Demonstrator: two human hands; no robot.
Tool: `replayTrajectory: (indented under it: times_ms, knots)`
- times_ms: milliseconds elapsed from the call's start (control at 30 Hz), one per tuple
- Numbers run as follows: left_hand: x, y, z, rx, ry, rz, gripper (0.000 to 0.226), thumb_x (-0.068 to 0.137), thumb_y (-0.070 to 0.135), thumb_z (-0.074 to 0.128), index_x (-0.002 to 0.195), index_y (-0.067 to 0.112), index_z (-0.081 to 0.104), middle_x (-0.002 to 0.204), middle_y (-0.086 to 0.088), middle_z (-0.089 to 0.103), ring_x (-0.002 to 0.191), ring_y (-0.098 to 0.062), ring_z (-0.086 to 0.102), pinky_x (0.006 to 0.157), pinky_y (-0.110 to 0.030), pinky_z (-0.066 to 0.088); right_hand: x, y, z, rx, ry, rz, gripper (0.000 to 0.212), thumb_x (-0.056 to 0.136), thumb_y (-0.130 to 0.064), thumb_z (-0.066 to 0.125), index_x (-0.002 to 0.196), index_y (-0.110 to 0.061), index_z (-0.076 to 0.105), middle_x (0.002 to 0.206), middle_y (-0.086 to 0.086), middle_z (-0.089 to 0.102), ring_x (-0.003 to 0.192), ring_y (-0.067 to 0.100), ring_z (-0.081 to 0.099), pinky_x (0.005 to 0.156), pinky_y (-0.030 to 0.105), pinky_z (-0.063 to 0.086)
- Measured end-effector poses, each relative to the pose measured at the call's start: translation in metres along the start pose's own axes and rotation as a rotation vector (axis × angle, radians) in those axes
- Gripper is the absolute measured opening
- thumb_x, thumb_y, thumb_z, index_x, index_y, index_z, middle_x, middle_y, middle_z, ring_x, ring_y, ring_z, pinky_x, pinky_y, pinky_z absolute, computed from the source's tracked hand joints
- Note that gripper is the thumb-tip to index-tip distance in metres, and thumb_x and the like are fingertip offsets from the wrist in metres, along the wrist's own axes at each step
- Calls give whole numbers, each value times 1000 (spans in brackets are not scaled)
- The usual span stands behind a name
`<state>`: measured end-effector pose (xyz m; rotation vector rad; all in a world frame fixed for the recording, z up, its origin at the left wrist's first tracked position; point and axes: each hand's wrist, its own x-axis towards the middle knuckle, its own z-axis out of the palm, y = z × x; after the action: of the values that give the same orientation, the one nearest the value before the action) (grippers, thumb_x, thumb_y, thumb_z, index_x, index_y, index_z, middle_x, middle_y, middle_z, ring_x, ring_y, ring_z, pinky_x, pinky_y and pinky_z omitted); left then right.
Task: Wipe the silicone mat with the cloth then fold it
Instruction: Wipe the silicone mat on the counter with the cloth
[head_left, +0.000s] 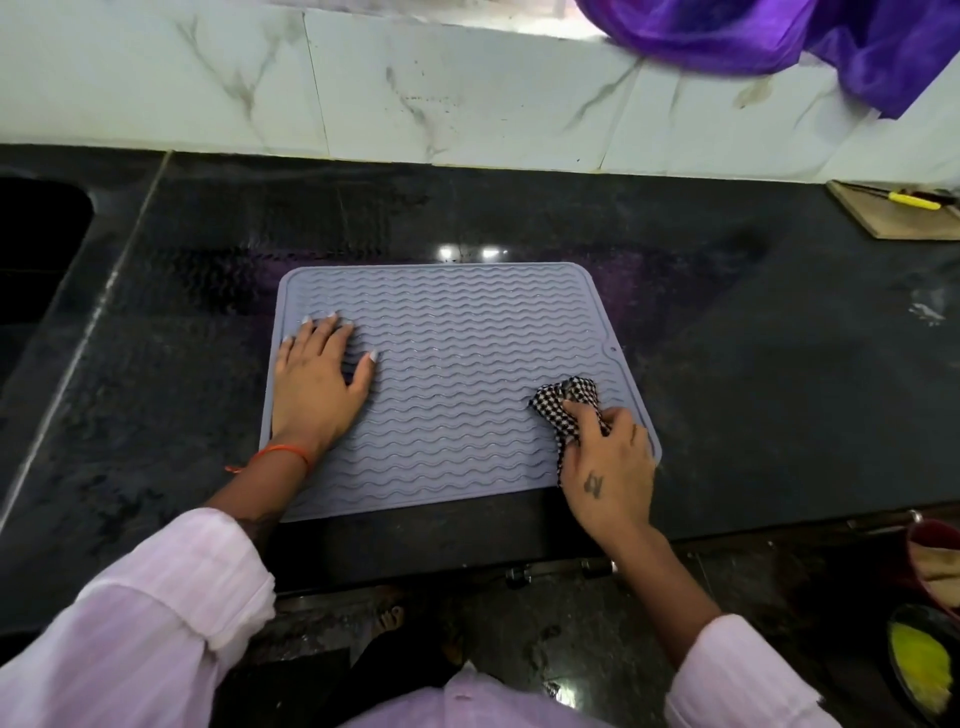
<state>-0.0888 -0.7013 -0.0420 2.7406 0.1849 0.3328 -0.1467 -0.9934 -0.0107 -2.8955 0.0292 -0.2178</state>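
Black stone tabletop (727, 364), grey ridged silicone mat (457, 374) flat, left hand (317, 384) pressing it open-fingered, right hand (608, 467) gripping checked cloth (563, 402) at near right.

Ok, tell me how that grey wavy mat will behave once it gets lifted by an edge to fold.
The silicone mat looks thin and lies fully flat on the counter, so it will probably droop rather than hold its shape. The left hand presses flat on it while the right hand wipes with the cloth, which suggests it might otherwise slide on the glossy stone.
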Motion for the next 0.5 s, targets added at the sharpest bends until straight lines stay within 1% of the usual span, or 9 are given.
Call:
replayTrajectory:
  times_ms: [100, 167, 233, 267, 367, 433, 500]
  knots:
    - [0, 0, 0, -6, 6, -1, 50, 95, 43, 46, 136, 14, 47, 147, -6, 39, 140, -26, 27, 117, -42, 14, 0, -7, -6, 64, 0, -47, 38, 84, -16, 56, 122, -17, 55, 107, 14, 50, 98, 30, 48, 79, 42, 44]
    - [0, 0, 0, -6, 6, -3, 50, 95, 43, 46, 136, 14, 47, 148, -6, 39, 140, -26, 27, 117, -42, 14, -8, -21, 2, 15, -53, -77, 35, 81, -17, 58, 115, -16, 56, 107, 14, 51, 96, 31, 49, 74, 43, 45]
    - [0, 1, -1, -11, 4, -3, 50, 95, 43, 46, 135, 14, 47, 148, -6, 39, 140, -26, 27, 116, -42, 14, -12, -29, 8, -51, -57, -65, 32, 78, -18, 60, 109, -15, 55, 106, 15, 52, 94, 33, 52, 71, 43, 46]
    - [-1, 1, -1, -14, 6, -5, 50, 95, 43, 46, 135, 14, 48, 147, -6, 39, 140, -26, 27, 116, -42, 14, -10, -30, 6, -56, -55, -64, 31, 79, -19, 59, 109, -16, 54, 107, 14, 51, 95, 32, 51, 72, 43, 46]
    - [-1, 1, -2, -17, 5, 3, 50, 95, 43, 47, 135, 13, 48, 147, -7, 40, 140, -26, 27, 116, -42, 15, -4, -25, 1, 13, -88, -62, 32, 85, -18, 53, 117, -19, 51, 111, 10, 46, 102, 27, 46, 79, 40, 44]
    - [-1, 1, -1, -15, 5, 2, 50, 95, 43, 46, 135, 13, 48, 147, -7, 40, 140, -27, 27, 116, -42, 15, -9, -34, 0, 56, -73, -74, 31, 82, -17, 56, 113, -17, 54, 106, 10, 49, 97, 27, 49, 74, 41, 46]
    - [-2, 0, -1, -15, -3, 1, 52, 95, 45, 44, 135, 13, 48, 146, -8, 41, 139, -27, 27, 116, -43, 15, -19, -41, 7, 36, -86, -74, 31, 74, -17, 61, 104, -16, 56, 100, 11, 53, 90, 29, 54, 67, 40, 47]
